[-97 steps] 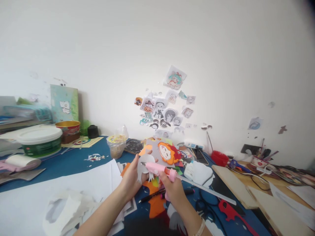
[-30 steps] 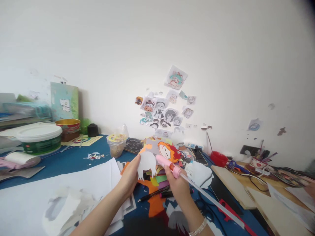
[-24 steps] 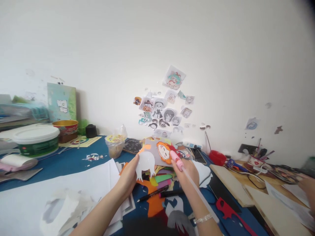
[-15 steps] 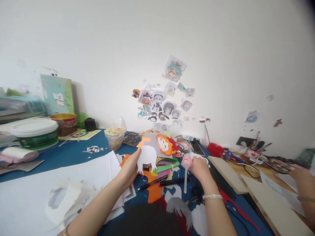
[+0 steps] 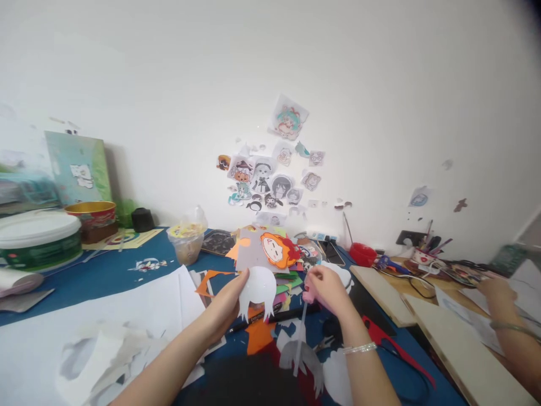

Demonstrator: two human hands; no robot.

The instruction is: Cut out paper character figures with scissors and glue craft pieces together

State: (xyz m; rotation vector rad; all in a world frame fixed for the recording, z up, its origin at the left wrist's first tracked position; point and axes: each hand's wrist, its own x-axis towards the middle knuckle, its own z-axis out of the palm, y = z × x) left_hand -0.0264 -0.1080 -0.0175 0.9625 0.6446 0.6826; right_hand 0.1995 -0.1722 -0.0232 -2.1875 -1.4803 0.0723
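Observation:
My left hand (image 5: pixel 230 299) pinches a white paper hair cutout (image 5: pixel 258 286) at its left edge, its pointed locks hanging down. Closed round a small pink tape dispenser (image 5: pixel 310 293) is my right hand (image 5: pixel 327 288), just right of the cutout. From the dispenser a narrow translucent strip (image 5: pixel 299 344) slants downward, passing in front of a grey paper hair cutout (image 5: pixel 310 363). Beneath the hands lie black pens (image 5: pixel 291 313) and orange paper scraps (image 5: pixel 258 336). An orange-haired paper face (image 5: pixel 276 252) rests on the paper pile behind.
White sheets (image 5: pixel 139 301) and torn paper (image 5: pixel 97 361) cover the left side. A lidded plastic cup (image 5: pixel 186 242) and a white-lidded tub (image 5: pixel 38 239) stand farther back. Red-handled scissors (image 5: pixel 395 347) lie at right, beside pale boards (image 5: pixel 382 293). Another person's hand (image 5: pixel 496 290) is at far right.
The view has shifted right. My right hand has turned and drawn closer to the white cutout; the translucent strip now slants and more of it shows. The left hand still holds the cutout.

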